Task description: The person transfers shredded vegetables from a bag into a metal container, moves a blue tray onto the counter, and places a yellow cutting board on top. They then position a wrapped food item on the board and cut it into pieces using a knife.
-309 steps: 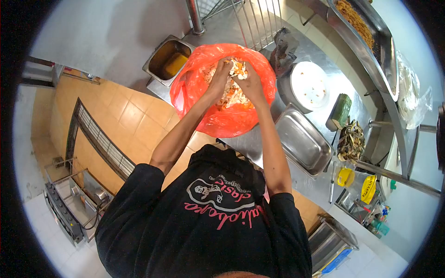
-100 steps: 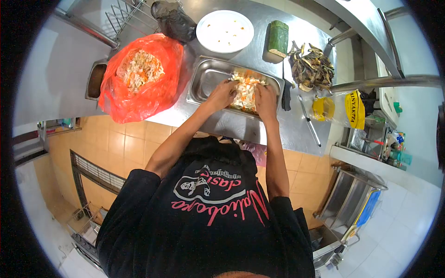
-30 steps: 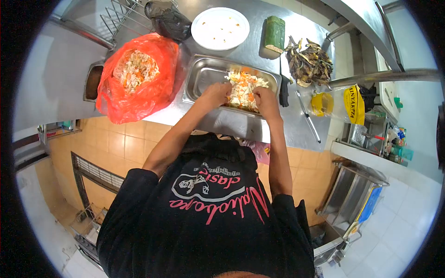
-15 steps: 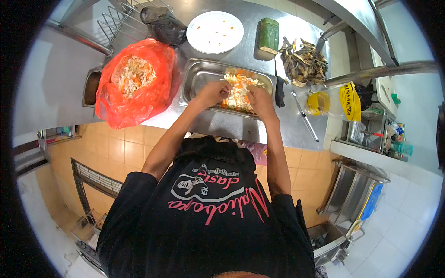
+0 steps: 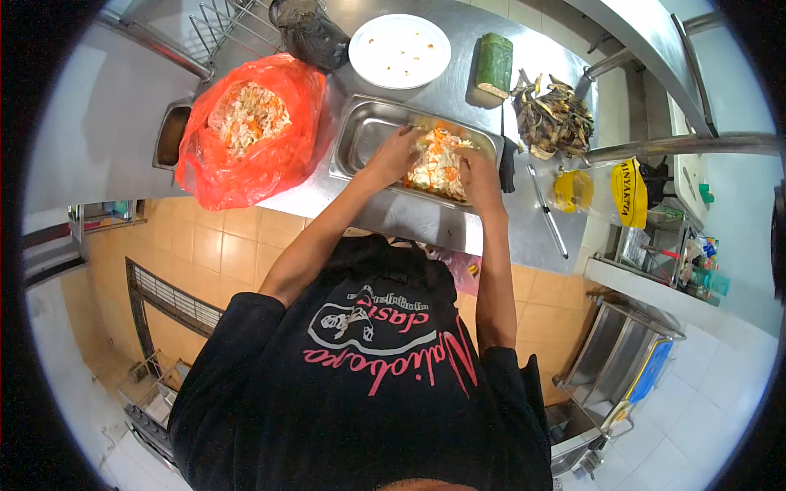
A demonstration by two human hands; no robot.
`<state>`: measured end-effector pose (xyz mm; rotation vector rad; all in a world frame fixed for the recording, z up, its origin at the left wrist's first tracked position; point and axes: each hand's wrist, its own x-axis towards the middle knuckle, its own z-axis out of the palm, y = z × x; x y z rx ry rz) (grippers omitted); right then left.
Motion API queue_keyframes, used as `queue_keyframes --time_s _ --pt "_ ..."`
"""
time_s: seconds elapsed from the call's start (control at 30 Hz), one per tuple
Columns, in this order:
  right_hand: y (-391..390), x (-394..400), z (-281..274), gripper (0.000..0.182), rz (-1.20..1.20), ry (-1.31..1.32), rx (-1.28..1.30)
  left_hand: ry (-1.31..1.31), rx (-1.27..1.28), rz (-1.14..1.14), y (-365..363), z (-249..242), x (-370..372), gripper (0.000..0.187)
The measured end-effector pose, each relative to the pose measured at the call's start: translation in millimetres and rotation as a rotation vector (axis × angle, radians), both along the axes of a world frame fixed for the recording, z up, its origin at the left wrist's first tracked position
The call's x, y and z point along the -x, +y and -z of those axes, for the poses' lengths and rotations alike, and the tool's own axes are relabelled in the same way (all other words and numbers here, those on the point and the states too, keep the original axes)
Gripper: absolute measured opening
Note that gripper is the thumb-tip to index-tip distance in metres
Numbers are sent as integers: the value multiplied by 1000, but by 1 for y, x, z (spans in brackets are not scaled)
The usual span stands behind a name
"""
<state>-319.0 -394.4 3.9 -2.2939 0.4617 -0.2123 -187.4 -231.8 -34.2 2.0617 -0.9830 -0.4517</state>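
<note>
A steel tray (image 5: pixel 348 151) lies on the metal table, with shredded white and orange vegetables (image 5: pixel 438 164) heaped in its right part. My left hand (image 5: pixel 396 155) is at the left edge of the heap, its fingertips against the shreds. At the heap's right side my right hand (image 5: pixel 479 178) touches the shreds with bent fingers. Whether either hand holds any shreds is too small to tell. Left of the tray, an open red plastic bag (image 5: pixel 303 110) holds more of the same mix.
A white plate (image 5: pixel 399 51) with crumbs, a black bag (image 5: pixel 309 34) and a green leaf-wrapped block (image 5: pixel 494 65) stand behind the tray. Dried brown strips (image 5: pixel 553 117), a pen-like tool (image 5: pixel 548 211) and a yellow-rimmed plastic container (image 5: pixel 573 191) are on the right.
The view has shifted, so the table's things appear further right and slightly higher. Both hands remain at the heap, with the left fingers now more spread over its left edge.
</note>
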Motion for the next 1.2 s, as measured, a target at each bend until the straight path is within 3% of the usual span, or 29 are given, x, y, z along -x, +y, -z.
queue_keyframes --time_s 0.07,0.1,0.17,0.23,0.47,0.53,0.7,0.8,0.87,0.97,1.2 --pt "1 -1 0 23 13 -94 85 -67 88 -21 -3 -2 -1 43" --pt "2 -1 1 22 26 -188 170 -53 -7 55 -3 -1 -2 42" --pt "0 2 9 21 -41 -123 146 -43 -100 123 -4 1 -2 42" --pt "2 0 -1 20 -114 -65 120 -88 95 10 -1 -2 0 34" --pt "-5 15 -16 17 149 -234 74 71 158 -95 27 -28 -5 20" --pt "-13 21 -16 17 221 -120 133 1 97 -155 39 -46 -8 15" --pt "-18 34 16 24 289 -207 287 -251 77 -195 65 -49 -12 16" --pt "-12 38 22 29 414 -240 194 -131 16 -246 75 -46 -9 20" --pt "-19 44 34 33 415 -27 -154 -104 19 -199 80 -40 -6 29" --pt "-29 50 50 35 304 160 -245 -181 124 -160 81 -36 -4 39" --pt "-27 57 61 33 331 105 -548 66 101 -161 78 -51 12 43"
